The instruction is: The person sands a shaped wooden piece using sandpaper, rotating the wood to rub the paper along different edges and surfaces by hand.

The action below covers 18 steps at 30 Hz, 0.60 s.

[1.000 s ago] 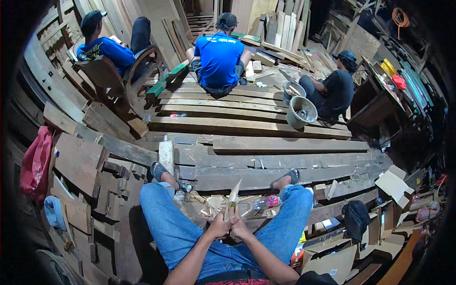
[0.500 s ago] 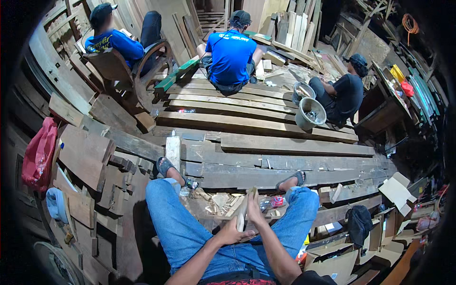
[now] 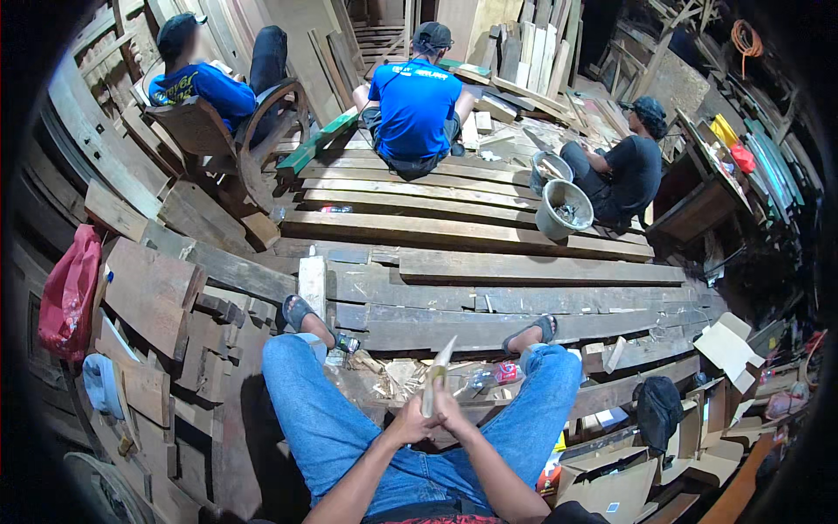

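A pale, pointed piece (image 3: 442, 358), apparently wood, stands tilted tip-away between my knees, with an olive band on it that I cannot identify clearly. My left hand (image 3: 410, 422) is closed on its lower end. My right hand (image 3: 449, 412) is closed round it too, just to the right, touching my left. Both are above my jeans. Beyond them, wood scraps (image 3: 401, 375) and a plastic bottle with a red label (image 3: 502, 373) lie between my sandalled feet.
Three seated people (image 3: 415, 113) are ahead among long planks (image 3: 532, 266), two buckets (image 3: 563, 214) and stacked boards. At left hangs a red bag (image 3: 65, 297) beside wooden pieces. Cardboard (image 3: 724, 349) and a black cloth or bag (image 3: 659, 410) lie at right.
Half a second ago my right fingers were stretched along the piece, farther forward; now they are curled lower round it and its tip shows. The view has shifted slightly.
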Tool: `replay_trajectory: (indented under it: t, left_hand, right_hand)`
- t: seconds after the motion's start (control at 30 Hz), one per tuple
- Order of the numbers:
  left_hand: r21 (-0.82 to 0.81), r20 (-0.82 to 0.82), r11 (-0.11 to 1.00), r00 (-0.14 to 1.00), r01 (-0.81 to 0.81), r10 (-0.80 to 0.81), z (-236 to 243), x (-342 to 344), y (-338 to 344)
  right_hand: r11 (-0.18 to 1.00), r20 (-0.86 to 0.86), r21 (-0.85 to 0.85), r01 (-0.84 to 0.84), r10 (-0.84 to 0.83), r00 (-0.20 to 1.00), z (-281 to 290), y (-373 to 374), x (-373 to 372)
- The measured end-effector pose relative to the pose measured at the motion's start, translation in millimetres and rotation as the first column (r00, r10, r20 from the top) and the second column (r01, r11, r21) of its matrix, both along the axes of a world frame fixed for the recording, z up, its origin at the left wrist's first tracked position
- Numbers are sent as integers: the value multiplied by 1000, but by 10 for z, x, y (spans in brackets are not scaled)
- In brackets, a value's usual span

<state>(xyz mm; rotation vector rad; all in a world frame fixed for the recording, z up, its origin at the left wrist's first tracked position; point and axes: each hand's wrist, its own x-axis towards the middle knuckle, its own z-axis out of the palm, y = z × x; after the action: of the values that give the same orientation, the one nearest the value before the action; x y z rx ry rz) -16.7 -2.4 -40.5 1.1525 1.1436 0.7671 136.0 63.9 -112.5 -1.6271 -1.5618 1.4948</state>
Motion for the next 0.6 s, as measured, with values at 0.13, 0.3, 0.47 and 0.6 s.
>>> replay_trajectory:
  t: [0.13,0.3,0.47,0.6]
  left_hand:
    - [-44,-38,999,999,-14,13,-18,89,-123]
    - [-150,-21,988,999,36,-39,118,9,25]
    - [-148,-64,989,998,9,-19,-95,102,-161]
    - [115,-71,989,992,-91,100,56,-3,39]
  right_hand:
    - [978,-83,-120,169,-179,980,460,24,-127]
    - [998,-158,32,-48,52,986,276,-369,-169]
    - [977,-16,-209,42,-46,999,496,40,-10]
    - [995,-135,-1,98,-97,986,472,-512,-340]
